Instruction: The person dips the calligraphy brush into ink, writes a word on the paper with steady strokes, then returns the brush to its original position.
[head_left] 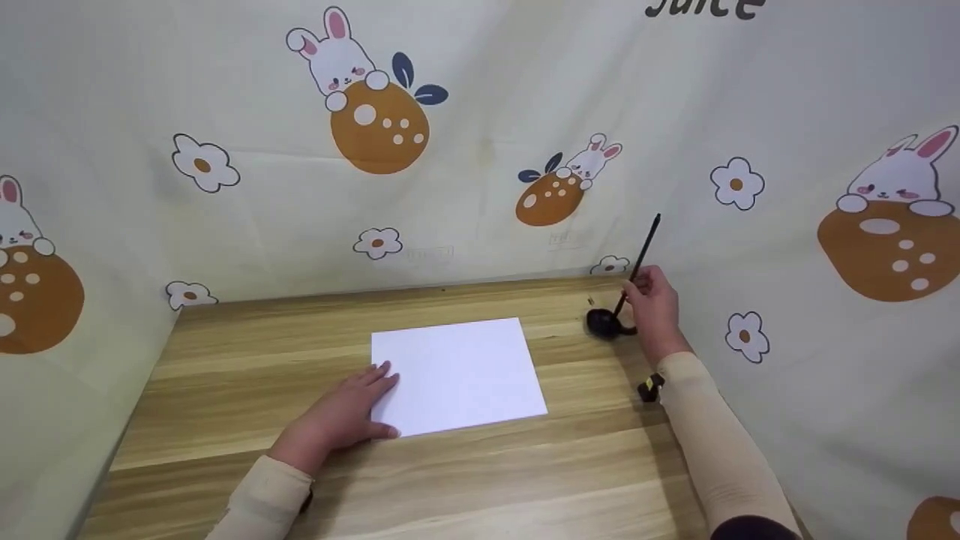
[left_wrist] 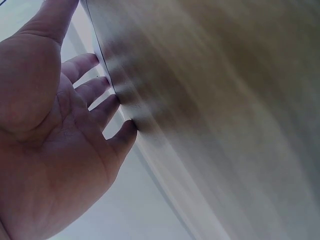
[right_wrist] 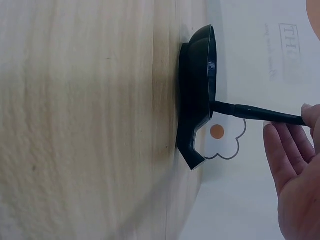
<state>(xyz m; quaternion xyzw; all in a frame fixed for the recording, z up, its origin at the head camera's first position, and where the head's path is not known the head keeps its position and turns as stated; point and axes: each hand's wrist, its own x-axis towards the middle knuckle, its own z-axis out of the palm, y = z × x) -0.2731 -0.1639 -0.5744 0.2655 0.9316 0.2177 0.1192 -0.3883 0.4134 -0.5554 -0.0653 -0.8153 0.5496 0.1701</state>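
Observation:
A blank white sheet of paper (head_left: 459, 379) lies on the wooden table. My left hand (head_left: 343, 414) rests at its left edge, fingers spread and fairly straight, with fingertips on the sheet. In the left wrist view, the palm of that hand (left_wrist: 65, 135) shows, fingertips meeting the surface. At the back right, my right hand (head_left: 657, 313) pinches a slim black brush (head_left: 646, 247) by its shaft. The brush slants down into a small black dish (head_left: 600, 324) with a short handle. The right wrist view shows the brush (right_wrist: 265, 114) at the dish's rim (right_wrist: 212, 65); its tip is hidden inside.
Printed cloth with rabbits and flowers (head_left: 737, 184) hangs behind and on both sides of the table (head_left: 247, 375). The right hand is close to the cloth at the back right corner. A small black device with a yellow mark (head_left: 651, 387) sits at the right wrist.

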